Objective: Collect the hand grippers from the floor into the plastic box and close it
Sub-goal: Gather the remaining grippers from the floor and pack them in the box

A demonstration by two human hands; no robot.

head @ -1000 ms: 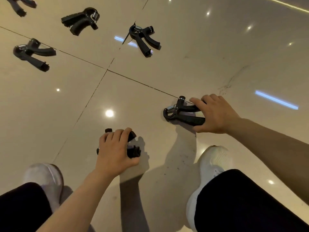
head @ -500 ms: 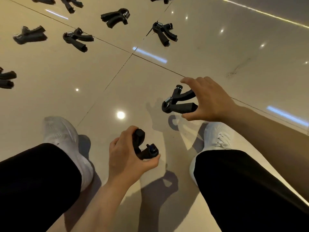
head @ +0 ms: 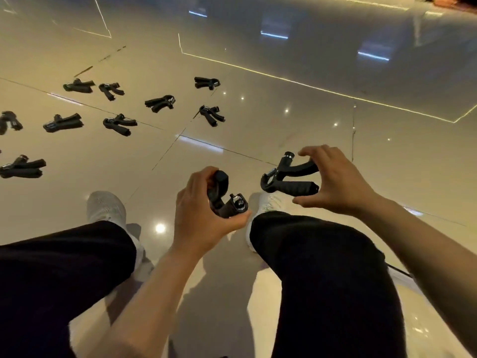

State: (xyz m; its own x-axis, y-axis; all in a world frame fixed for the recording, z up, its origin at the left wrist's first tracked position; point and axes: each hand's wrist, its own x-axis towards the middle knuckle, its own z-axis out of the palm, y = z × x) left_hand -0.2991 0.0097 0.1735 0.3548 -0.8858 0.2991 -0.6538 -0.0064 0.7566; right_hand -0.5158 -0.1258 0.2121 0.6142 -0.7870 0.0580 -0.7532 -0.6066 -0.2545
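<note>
Both picked-up grippers now lifted well clear of floor vs a sec ago, when still down on tile; view also tipped up, so far more of floor showing. Means pickup step done for these two, carry to box next. Plastic box not in view anywhere, so can't tell which way to carry.

Left to right:

Far left edge of floor: cut-off gripper at frame edge, another gripper lower down, both lying flat. Next over, towards back: row of two and, then two closer and. Mid-floor: one, one further back, one by tile joint. All loose, apart from each other, untouched. Nine-ish left on floor, so task early-to-mid, prob. several more trips.

Left shoe flat on floor, dark trouser legs across bottom.

Left hand: fingers curled round left-held gripper, thumb under knob end, handles mostly hidden in palm. Firm wrap, held above floor between knees.

Right shoe partly hidden behind right knee.

Right hand: wide span, fingertips on upper handle, thumb under lower handle of right-held gripper, spring end pointing left. Pinch across handle tips only, not a full wrap; looser hold than left's, could swing or slip if moved fast.

Far right of floor: reflections and light strips only.
</note>
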